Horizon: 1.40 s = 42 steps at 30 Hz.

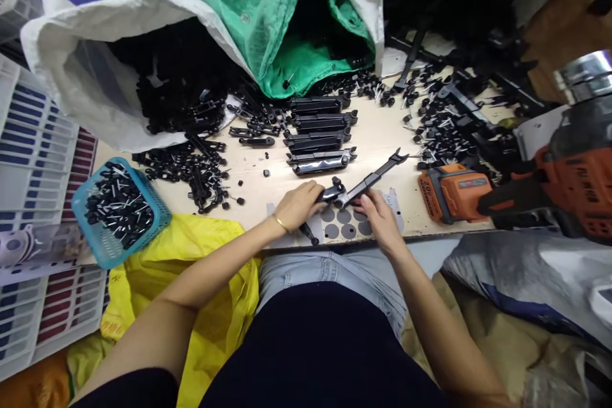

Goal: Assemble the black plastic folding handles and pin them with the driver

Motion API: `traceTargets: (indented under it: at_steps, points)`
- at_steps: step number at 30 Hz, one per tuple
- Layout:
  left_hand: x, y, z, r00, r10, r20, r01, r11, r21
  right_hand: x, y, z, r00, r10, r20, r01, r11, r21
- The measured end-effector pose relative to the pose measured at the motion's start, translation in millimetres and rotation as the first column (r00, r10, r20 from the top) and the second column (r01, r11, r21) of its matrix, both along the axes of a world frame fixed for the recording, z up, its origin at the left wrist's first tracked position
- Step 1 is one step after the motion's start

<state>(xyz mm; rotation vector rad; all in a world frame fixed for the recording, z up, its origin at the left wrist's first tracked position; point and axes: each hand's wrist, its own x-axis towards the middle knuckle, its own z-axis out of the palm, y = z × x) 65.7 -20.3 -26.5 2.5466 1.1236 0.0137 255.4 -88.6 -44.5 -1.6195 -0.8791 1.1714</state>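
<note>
My left hand point(299, 203) is closed around the near end of a long black plastic arm part point(370, 180) that lies slanted across the bench point(382, 134). My right hand point(376, 215) pinches the same part near its middle, over a pale plate with round dark holes point(343, 224). A short black pin point(309, 233) lies by my left wrist. Just beyond the hands, several finished black assemblies point(321, 134) lie stacked in a row.
A blue basket of black screws point(119, 210) sits at the left edge. Loose black parts point(191, 166) spill from a white sack point(90, 44); a green sack point(287, 19) stands behind. An orange cordless drill point(535, 185) lies at right, with more black pieces point(444, 121) beyond.
</note>
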Motion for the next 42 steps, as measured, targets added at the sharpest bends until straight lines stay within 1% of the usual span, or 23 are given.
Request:
traceTargets:
  at_steps: [2,4,5,7,9,11,15,16,20,21,24,25,26,28,30,31,32,33,34,35,36,38,42]
  points:
    - [1.4,-21.5,9.1,0.989,0.069,0.129,-0.061,0.996,-0.059,-20.3,15.0,5.1,0.962,-0.186,-0.199,0.199,0.979,0.049]
    - [4.2,-39.0,17.3,0.955,0.143,0.259,-0.090,0.974,-0.207,-36.7,25.8,15.9,0.919,-0.290,-0.266,0.320,0.944,0.076]
    - [6.6,-45.5,20.2,0.934,0.195,0.299,-0.101,0.948,-0.302,-42.3,28.9,21.8,0.914,-0.301,-0.271,0.340,0.934,0.108]
    - [12.6,-55.0,23.0,0.885,0.340,0.318,-0.166,0.869,-0.465,-48.4,30.7,31.4,0.922,-0.281,-0.267,0.336,0.923,0.186]
    - [18.5,-62.5,23.1,0.815,0.494,0.302,-0.275,0.789,-0.550,-49.3,29.0,36.5,0.930,-0.260,-0.261,0.322,0.919,0.230]
    - [21.7,-69.8,22.0,0.765,0.574,0.293,-0.336,0.743,-0.579,-48.0,26.6,37.8,0.941,-0.217,-0.260,0.276,0.936,0.217]
    - [17.8,-79.2,21.3,0.785,0.556,0.275,-0.337,0.754,-0.563,-47.9,23.4,37.2,0.955,-0.125,-0.269,0.172,0.972,0.160]
    - [16.1,-79.9,21.7,0.785,0.556,0.272,-0.344,0.757,-0.555,-49.2,22.9,37.4,0.955,-0.128,-0.267,0.174,0.972,0.159]
    - [12.6,-81.1,22.6,0.776,0.567,0.277,-0.365,0.762,-0.535,-55.1,21.9,38.5,0.933,-0.206,-0.296,0.269,0.944,0.191]
    - [12.6,-81.8,22.0,0.775,0.565,0.282,-0.360,0.762,-0.537,-55.6,22.1,38.1,0.933,-0.199,-0.299,0.260,0.949,0.180]
    - [12.9,-83.3,18.6,0.767,0.574,0.285,-0.349,0.747,-0.565,-55.3,24.0,35.5,0.954,-0.113,-0.278,0.146,0.984,0.102]
    - [12.7,-82.6,17.8,0.765,0.581,0.280,-0.353,0.740,-0.572,-55.0,24.7,34.6,0.957,-0.103,-0.271,0.132,0.987,0.090]
    - [12.4,-81.0,17.5,0.764,0.586,0.270,-0.361,0.736,-0.573,-54.8,25.3,33.9,0.956,-0.121,-0.267,0.152,0.983,0.098]
    - [11.3,-75.1,19.1,0.776,0.577,0.253,-0.362,0.737,-0.570,-53.9,26.3,33.2,0.943,-0.206,-0.261,0.249,0.957,0.145]
    - [10.5,-67.5,22.8,0.795,0.545,0.268,-0.291,0.729,-0.620,-51.5,27.0,33.2,0.931,-0.252,-0.264,0.302,0.938,0.169]
    - [10.7,-63.9,24.9,0.789,0.541,0.291,-0.224,0.695,-0.683,-49.8,27.2,33.5,0.933,-0.240,-0.269,0.289,0.944,0.157]
    - [11.5,-60.7,26.9,0.768,0.557,0.316,-0.150,0.636,-0.757,-48.0,27.3,34.0,0.937,-0.213,-0.277,0.257,0.957,0.135]
    - [12.8,-58.0,28.7,0.731,0.597,0.331,-0.085,0.561,-0.824,-46.5,27.1,34.9,0.941,-0.185,-0.284,0.224,0.969,0.109]
    - [14.6,-55.8,30.0,0.684,0.651,0.329,-0.042,0.485,-0.874,-45.6,26.8,36.0,0.943,-0.167,-0.289,0.200,0.976,0.087]
    - [16.9,-53.9,31.0,0.639,0.702,0.314,-0.022,0.425,-0.905,-45.5,26.3,37.6,0.942,-0.168,-0.291,0.196,0.978,0.071]
    - [19.3,-52.2,31.7,0.602,0.741,0.299,-0.021,0.389,-0.921,-46.4,25.7,39.4,0.939,-0.183,-0.290,0.210,0.976,0.065]
    - [23.8,-49.2,32.3,0.565,0.776,0.280,-0.038,0.364,-0.931,-50.0,24.9,43.5,0.924,-0.224,-0.311,0.255,0.965,0.063]
    - [27.9,-45.8,30.0,0.536,0.800,0.270,-0.021,0.333,-0.943,-54.8,26.7,48.7,0.897,-0.267,-0.352,0.308,0.949,0.065]
